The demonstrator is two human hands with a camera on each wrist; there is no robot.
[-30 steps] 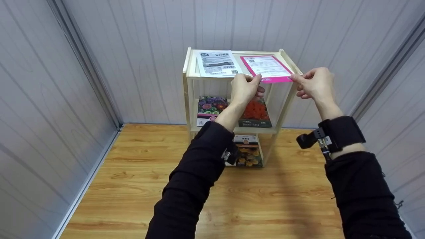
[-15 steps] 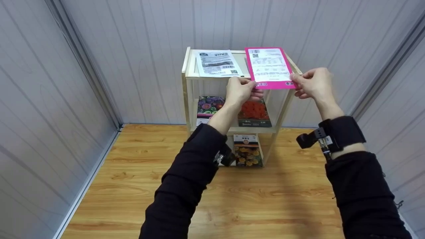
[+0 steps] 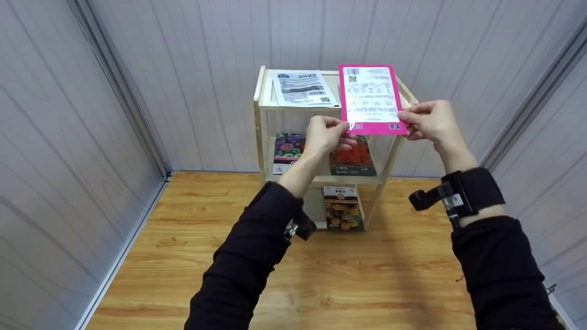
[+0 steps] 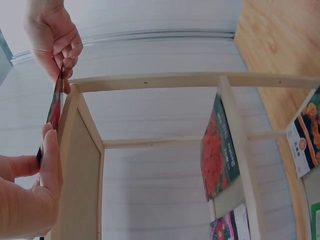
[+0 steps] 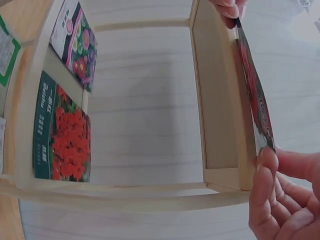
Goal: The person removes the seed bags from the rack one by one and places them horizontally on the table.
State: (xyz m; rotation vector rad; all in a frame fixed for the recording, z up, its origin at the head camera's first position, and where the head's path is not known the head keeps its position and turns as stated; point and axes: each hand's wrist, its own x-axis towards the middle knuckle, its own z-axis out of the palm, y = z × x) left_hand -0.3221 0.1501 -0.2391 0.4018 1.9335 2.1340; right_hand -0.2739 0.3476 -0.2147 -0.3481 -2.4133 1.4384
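A pink-bordered seed packet [image 3: 372, 98], its white printed back facing up, is held over the front right of the rack's top shelf [image 3: 332, 85]. My left hand [image 3: 324, 135] pinches the packet's near left corner between thumb and fingers. At the near right corner, my right hand [image 3: 431, 121] pinches it the same way. Both wrist views show the packet [image 4: 56, 102] nearly edge-on, with a dark red picture on its underside [image 5: 254, 90]. Left of it on the top shelf lies another packet [image 3: 302, 88], white with grey print.
The middle shelf of the wooden rack [image 3: 257, 137] bears a purple-flower packet [image 3: 289, 149] and a red-flower packet [image 5: 70, 137]. An orange-flower packet [image 3: 343, 211] lies on the bottom shelf. Panelled walls [image 3: 220, 91] stand behind and at both sides.
Both hands have drawn the pink packet off the top shelf toward me, lifting it and tilting its printed back into view. The white packet has stayed in place.
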